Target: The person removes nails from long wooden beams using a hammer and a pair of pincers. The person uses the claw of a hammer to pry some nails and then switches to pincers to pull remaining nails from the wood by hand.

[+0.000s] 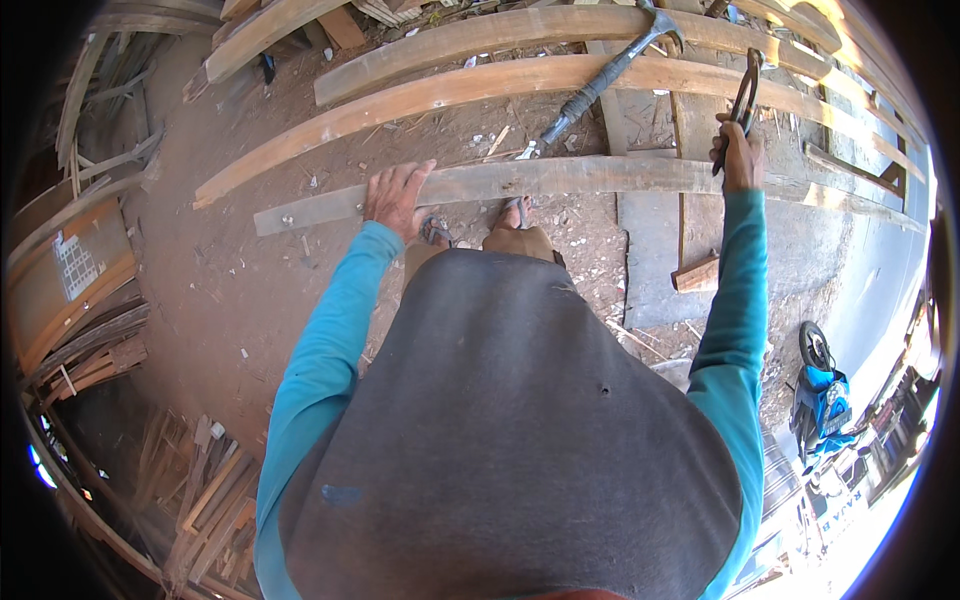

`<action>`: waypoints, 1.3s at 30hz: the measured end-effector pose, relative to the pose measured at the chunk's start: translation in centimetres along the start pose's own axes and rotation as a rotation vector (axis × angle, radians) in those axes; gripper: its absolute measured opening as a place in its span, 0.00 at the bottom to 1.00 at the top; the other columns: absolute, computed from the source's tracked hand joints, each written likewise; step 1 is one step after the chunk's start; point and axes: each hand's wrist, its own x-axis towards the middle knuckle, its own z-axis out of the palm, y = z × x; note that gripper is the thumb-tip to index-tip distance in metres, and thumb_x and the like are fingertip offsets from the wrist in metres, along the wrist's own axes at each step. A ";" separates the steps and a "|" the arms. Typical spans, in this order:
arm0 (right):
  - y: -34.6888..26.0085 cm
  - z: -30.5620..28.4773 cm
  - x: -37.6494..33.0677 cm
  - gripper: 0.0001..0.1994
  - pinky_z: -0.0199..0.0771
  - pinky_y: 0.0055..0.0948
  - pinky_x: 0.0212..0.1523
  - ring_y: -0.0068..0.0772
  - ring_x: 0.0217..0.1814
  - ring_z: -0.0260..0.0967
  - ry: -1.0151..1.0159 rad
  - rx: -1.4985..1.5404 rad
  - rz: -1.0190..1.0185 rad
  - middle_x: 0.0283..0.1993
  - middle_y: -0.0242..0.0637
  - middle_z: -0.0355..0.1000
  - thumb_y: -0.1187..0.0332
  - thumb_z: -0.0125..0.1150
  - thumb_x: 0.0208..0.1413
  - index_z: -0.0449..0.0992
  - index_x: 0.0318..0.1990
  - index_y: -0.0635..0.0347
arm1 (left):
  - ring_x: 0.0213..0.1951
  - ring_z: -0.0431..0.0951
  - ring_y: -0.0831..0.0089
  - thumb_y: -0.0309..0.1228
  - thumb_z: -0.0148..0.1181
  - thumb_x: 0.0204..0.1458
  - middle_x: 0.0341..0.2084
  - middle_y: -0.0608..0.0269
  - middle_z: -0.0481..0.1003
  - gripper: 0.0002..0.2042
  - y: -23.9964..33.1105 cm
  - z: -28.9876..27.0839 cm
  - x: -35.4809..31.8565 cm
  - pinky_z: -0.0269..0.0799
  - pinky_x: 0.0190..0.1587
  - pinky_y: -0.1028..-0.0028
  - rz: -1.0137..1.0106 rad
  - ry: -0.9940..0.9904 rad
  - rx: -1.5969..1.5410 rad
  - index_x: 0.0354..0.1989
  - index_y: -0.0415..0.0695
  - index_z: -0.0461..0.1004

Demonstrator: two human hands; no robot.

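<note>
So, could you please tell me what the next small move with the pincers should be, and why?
Probably lower the right hand so the dark metal pincers reach the weathered grey wooden plank. They hang above it, gripped by the handles, while the left hand presses flat on that plank, steadying it. No nail is clear enough to name.

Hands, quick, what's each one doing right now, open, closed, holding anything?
Left hand: open, fingers spread, pressing flat on the grey plank.
Right hand: closed around the handles of the pincers, held upright.

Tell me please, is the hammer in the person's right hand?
No, the right hand grips pincers; the hammer lies on the planks.
</note>
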 end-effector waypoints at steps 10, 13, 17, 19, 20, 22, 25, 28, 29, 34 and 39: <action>5.4 11.4 -26.1 0.18 0.73 0.36 0.50 0.40 0.44 0.76 -0.110 0.020 0.045 0.40 0.51 0.78 0.61 0.53 0.56 0.76 0.45 0.66 | 0.56 0.72 0.46 0.37 0.77 0.35 0.53 0.42 0.72 0.42 -0.9 -1.9 1.1 0.64 0.61 0.54 0.015 -0.181 -0.379 0.63 0.41 0.64; 3.9 13.5 -32.7 0.17 0.73 0.33 0.49 0.37 0.40 0.76 -0.118 0.227 0.094 0.38 0.44 0.79 0.63 0.50 0.56 0.75 0.42 0.70 | 0.57 0.71 0.47 0.39 0.77 0.34 0.53 0.42 0.71 0.42 -3.2 -3.7 2.0 0.64 0.61 0.54 0.186 -0.106 -0.341 0.61 0.39 0.65; 6.6 17.2 -36.5 0.18 0.73 0.33 0.48 0.36 0.41 0.76 -0.084 0.250 0.019 0.37 0.43 0.78 0.61 0.49 0.57 0.75 0.44 0.69 | 0.58 0.70 0.47 0.43 0.78 0.31 0.54 0.43 0.71 0.45 -8.2 -4.6 1.0 0.65 0.60 0.53 0.150 -0.092 -0.208 0.61 0.39 0.65; 9.9 19.6 -36.6 0.20 0.73 0.35 0.46 0.36 0.41 0.75 -0.035 0.387 -0.038 0.37 0.42 0.77 0.60 0.47 0.58 0.73 0.48 0.67 | 0.56 0.72 0.48 0.44 0.79 0.31 0.51 0.45 0.73 0.44 -9.3 -4.3 0.3 0.65 0.59 0.53 0.068 -0.282 -0.101 0.60 0.40 0.66; 8.7 19.8 -37.4 0.20 0.73 0.35 0.46 0.36 0.41 0.75 -0.032 0.392 -0.039 0.37 0.42 0.77 0.60 0.47 0.58 0.73 0.48 0.67 | 0.56 0.72 0.48 0.44 0.79 0.31 0.51 0.45 0.73 0.44 -10.0 -4.3 -0.7 0.65 0.59 0.53 0.072 -0.282 -0.096 0.60 0.40 0.66; 4.5 18.8 -38.7 0.20 0.73 0.37 0.49 0.39 0.43 0.77 -0.072 0.172 -0.027 0.38 0.47 0.77 0.60 0.49 0.55 0.71 0.47 0.69 | 0.52 0.74 0.48 0.43 0.79 0.31 0.47 0.47 0.76 0.38 -10.8 -3.8 -1.7 0.66 0.57 0.52 0.002 -0.365 -0.220 0.53 0.43 0.69; 5.1 21.3 -37.7 0.21 0.73 0.37 0.48 0.41 0.43 0.77 0.001 0.199 -0.134 0.39 0.49 0.77 0.60 0.49 0.54 0.71 0.48 0.69 | 0.49 0.76 0.47 0.41 0.79 0.32 0.42 0.49 0.77 0.33 -11.6 -2.6 -2.1 0.67 0.54 0.51 -0.032 -0.276 -0.104 0.47 0.45 0.69; 5.0 22.5 -36.3 0.19 0.74 0.41 0.43 0.46 0.38 0.77 0.003 0.101 -0.085 0.32 0.50 0.77 0.61 0.48 0.53 0.72 0.44 0.68 | 0.49 0.75 0.47 0.40 0.79 0.33 0.42 0.49 0.76 0.33 -12.7 -0.9 -2.6 0.67 0.52 0.48 0.024 -0.158 -0.038 0.47 0.46 0.67; 5.9 22.6 -35.0 0.18 0.74 0.43 0.41 0.48 0.35 0.77 -0.077 0.041 0.019 0.29 0.49 0.77 0.61 0.48 0.53 0.73 0.42 0.68 | 0.49 0.75 0.47 0.40 0.79 0.33 0.42 0.49 0.76 0.33 -12.4 -0.7 -2.5 0.67 0.52 0.48 0.038 -0.153 -0.033 0.47 0.46 0.67; 5.0 25.0 -36.0 0.15 0.74 0.46 0.38 0.49 0.33 0.77 0.096 0.074 -0.107 0.27 0.51 0.76 0.63 0.49 0.53 0.72 0.36 0.69 | 0.48 0.76 0.45 0.38 0.80 0.33 0.42 0.48 0.77 0.32 -12.6 -1.3 -2.9 0.72 0.47 0.52 0.005 -0.084 0.096 0.46 0.43 0.66; 7.6 26.5 -33.0 0.17 0.74 0.48 0.41 0.53 0.34 0.77 0.076 0.068 -0.071 0.28 0.52 0.76 0.62 0.48 0.54 0.72 0.40 0.69 | 0.49 0.76 0.47 0.39 0.79 0.33 0.43 0.49 0.76 0.33 -12.3 0.1 -2.5 0.69 0.50 0.50 0.057 -0.060 0.110 0.47 0.45 0.66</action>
